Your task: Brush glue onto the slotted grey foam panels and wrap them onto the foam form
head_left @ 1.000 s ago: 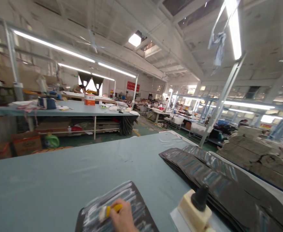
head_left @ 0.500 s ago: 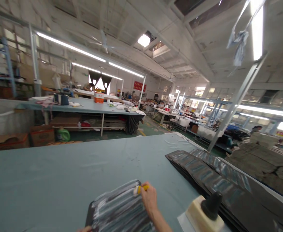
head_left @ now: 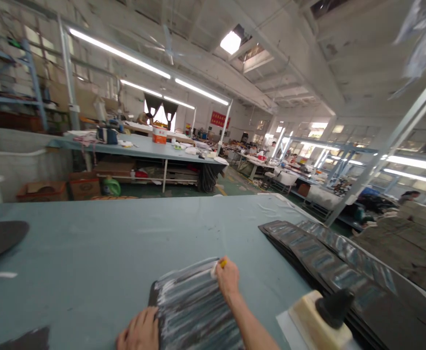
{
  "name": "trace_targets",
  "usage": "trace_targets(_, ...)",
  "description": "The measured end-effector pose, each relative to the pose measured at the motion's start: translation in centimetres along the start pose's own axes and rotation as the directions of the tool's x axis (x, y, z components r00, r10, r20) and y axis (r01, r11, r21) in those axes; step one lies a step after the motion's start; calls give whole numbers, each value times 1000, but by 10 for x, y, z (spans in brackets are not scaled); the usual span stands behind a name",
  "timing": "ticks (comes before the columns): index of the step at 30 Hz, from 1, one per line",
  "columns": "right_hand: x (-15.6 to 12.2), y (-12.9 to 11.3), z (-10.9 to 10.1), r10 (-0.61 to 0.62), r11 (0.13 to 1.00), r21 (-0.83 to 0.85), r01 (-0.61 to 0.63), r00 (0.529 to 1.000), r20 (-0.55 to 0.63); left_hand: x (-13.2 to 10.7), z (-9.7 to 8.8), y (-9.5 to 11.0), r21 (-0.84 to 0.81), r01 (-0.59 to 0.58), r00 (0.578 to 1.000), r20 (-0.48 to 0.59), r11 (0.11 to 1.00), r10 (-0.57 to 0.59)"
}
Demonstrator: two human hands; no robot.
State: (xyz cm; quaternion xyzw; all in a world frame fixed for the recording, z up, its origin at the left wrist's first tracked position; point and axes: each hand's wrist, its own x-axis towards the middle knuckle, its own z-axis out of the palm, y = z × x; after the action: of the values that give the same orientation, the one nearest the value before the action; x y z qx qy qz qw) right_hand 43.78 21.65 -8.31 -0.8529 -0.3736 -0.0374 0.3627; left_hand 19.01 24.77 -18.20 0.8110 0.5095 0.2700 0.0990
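A dark sheet (head_left: pixel 198 306) streaked with wet white, glue-like stuff lies flat on the blue-green tabletop in front of me. In my right hand (head_left: pixel 228 278) is a small brush (head_left: pixel 214 270) with a yellow handle and pale bristles, mostly covered by the fingers. Its bristles touch the sheet's far right corner. My left hand (head_left: pixel 140 331) lies at the sheet's left edge with its fingers laid down, partly cut off by the bottom of the view. Right of the sheet stands a cream plastic bottle (head_left: pixel 313 321) with a black cone-shaped cap.
Stacked dark streaked sheets (head_left: pixel 329 262) run along the table's right side. More dark pieces (head_left: pixel 1 238) lie at the left. Beyond stands another table (head_left: pixel 136 151) with an orange-and-white box (head_left: pixel 159 134). A metal post (head_left: pixel 373 170) rises at the right. Other people work far off.
The view has swung left and down. My left hand has come further into view at the sheet's left edge. My right hand still holds the brush near the far right corner.
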Motion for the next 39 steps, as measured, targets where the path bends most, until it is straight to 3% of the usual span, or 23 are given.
trace_targets(5,2,-23,18,-5,984,176,-1,1000,29,0,-21,11,-2,-16,1000,16,1000,16)
trace_targets(10,-16,-51,55,31,905,414,-99,985,167,15,-18,12,-16,89,996,21,996,-89)
trace_targets(12,-27,-63,67,-48,851,513,-114,955,293,20,-15,11,-18,97,995,7,995,-97)
trace_targets(14,-31,-66,76,-143,807,573,-146,892,428,23,-13,9,-9,58,998,10,998,-58)
trace_targets(16,-24,-55,77,-138,800,565,-201,855,500,24,-13,6,-2,14,1000,22,1000,-14)
trace_targets(17,-16,-44,73,-91,809,542,-227,863,497,23,-12,5,-2,-1,1000,25,1000,1)
trace_targets(19,5,-13,56,43,844,475,-249,914,403,22,-12,4,-6,-10,1000,22,1000,11)
trace_targets(21,28,18,33,120,909,368,-195,969,217,21,-10,4,-17,-4,1000,22,1000,4)
trace_targets(24,45,47,-5,80,982,173,-76,997,-16,24,-12,4,-74,51,997,59,996,-47)
trace_targets(27,30,54,-35,45,984,173,-49,999,27,24,-22,4,-191,191,974,154,963,-163)
trace_targets(30,-6,61,-61,89,949,290,-124,988,129,10,-37,6,-236,292,954,136,927,-266)
trace_targets(35,-79,92,-117,242,891,339,-301,948,207,-39,-62,13,-200,368,913,264,908,-312)
trace_targets(39,-129,112,-165,252,890,329,-316,942,222,-82,-75,22,-229,364,905,317,903,-284)
